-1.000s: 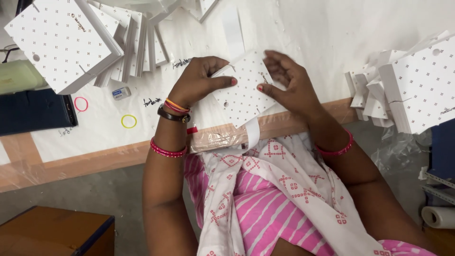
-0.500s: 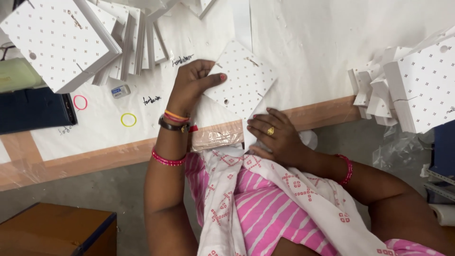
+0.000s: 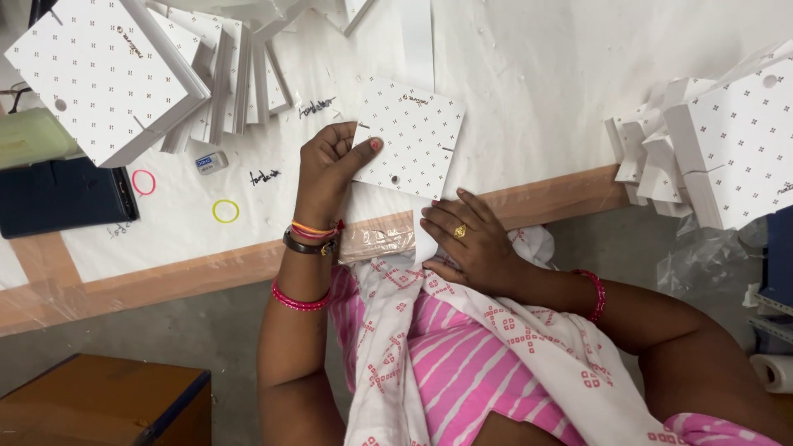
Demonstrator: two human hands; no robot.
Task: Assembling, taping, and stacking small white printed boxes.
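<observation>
My left hand [image 3: 329, 168] pinches the left edge of a white square card [image 3: 410, 138] printed with small dark marks, holding it flat on the white-covered table [image 3: 529, 99]. My right hand [image 3: 465, 240], with a gold ring, rests at the table's near edge on the white patterned cloth [image 3: 396, 285] over my lap, fingers spread, beside a small clear packet [image 3: 377, 241]. It holds nothing that I can see.
A fanned stack of the same cards [image 3: 124, 78] lies at the far left, another pile [image 3: 710, 149] at the right. A dark blue case [image 3: 62, 196], a pink band [image 3: 143, 182], a yellow band [image 3: 225, 211] and an eraser [image 3: 211, 161] lie left. A brown box [image 3: 99, 405] sits below.
My right hand has left the card and dropped to the table's near edge at my lap. My left hand keeps the card, which has shifted slightly up the table.
</observation>
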